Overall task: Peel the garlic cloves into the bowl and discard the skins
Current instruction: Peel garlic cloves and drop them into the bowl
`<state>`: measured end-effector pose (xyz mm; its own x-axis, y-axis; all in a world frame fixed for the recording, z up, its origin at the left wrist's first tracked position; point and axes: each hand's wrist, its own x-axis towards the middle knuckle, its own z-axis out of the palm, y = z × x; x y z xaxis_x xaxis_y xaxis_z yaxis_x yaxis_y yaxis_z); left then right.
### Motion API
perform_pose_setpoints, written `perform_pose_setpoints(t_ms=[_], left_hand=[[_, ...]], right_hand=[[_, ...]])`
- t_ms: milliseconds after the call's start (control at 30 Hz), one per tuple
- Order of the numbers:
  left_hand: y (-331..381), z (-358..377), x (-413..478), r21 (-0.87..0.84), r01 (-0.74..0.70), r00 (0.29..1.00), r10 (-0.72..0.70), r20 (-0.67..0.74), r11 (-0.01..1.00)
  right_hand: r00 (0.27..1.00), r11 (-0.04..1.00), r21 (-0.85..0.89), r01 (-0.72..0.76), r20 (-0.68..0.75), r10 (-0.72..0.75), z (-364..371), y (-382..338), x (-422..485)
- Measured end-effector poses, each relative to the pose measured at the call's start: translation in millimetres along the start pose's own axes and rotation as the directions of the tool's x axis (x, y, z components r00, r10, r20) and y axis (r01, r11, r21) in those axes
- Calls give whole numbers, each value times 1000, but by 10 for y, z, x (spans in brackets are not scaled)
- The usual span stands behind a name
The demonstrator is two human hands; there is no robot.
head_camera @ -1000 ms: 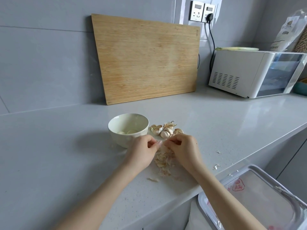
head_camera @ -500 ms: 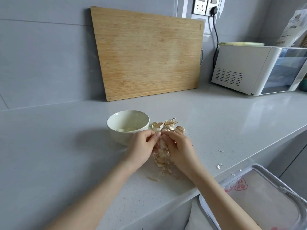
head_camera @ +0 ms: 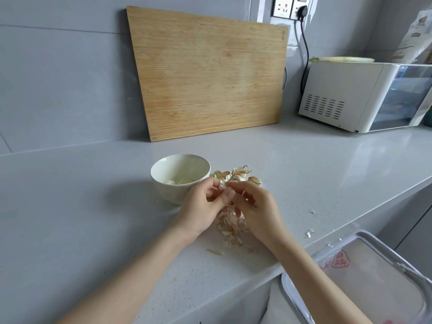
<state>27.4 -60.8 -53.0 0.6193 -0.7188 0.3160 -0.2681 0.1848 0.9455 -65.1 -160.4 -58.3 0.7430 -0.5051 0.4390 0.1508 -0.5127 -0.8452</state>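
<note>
A white bowl [head_camera: 168, 193] sits on the grey counter [head_camera: 93, 218]. A few peeled garlic cloves [head_camera: 184, 181] lie inside the bowl at the bottom.

Both hands meet just to the right of the bowl, a little above the counter. The left hand [head_camera: 201, 206] has its fingers curled and pinches one small garlic clove [head_camera: 222, 186]. The right hand [head_camera: 257, 206] also has its fingers curled and pinches the same clove from the other side. The clove looks pale with a bit of pink. It is mostly hidden by the fingers, so how much skin is on it cannot be told.

Behind the hands, just right of the bowl, lies a small heap of unpeeled cloves [head_camera: 238, 175] with brown, dry skin. Under the hands, in front and to the right of the bowl, lies a pile of skins [head_camera: 230, 226]. A few loose bits lie farther right, near the counter edge.

Behind the bowl, a wooden cutting board [head_camera: 210, 76] leans on the wall. Far right of the bowl stands a white oven [head_camera: 339, 97]. Below the counter edge, right of the bowl, is a bin [head_camera: 374, 277] with a plastic bag in it.
</note>
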Motion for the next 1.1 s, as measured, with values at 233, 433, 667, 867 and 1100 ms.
perform_pose_setpoints(t_ms=[233, 433, 667, 867, 1100], left_hand=[[-74, 24, -4, 86, -53, 997, 58, -54, 995], [-17, 42, -31, 26, -18, 999, 19, -48, 1000], [52, -41, -30, -143, 74, 989, -91, -113, 987], [100, -70, -58, -210, 80, 985, -110, -136, 975], [152, -44, -86, -292, 109, 979, -154, -136, 950]], right_hand=[[997, 993, 119, -10, -75, 19, 6, 3, -2], [984, 941, 329, -85, -121, 131, -52, 15, 22], [953, 953, -292, 79, -258, -158, 27, 107, 63], [923, 874, -448, 190, -222, -314, 52, 135, 52], [861, 825, -418, 381, -165, -481, 73, 27, -25]])
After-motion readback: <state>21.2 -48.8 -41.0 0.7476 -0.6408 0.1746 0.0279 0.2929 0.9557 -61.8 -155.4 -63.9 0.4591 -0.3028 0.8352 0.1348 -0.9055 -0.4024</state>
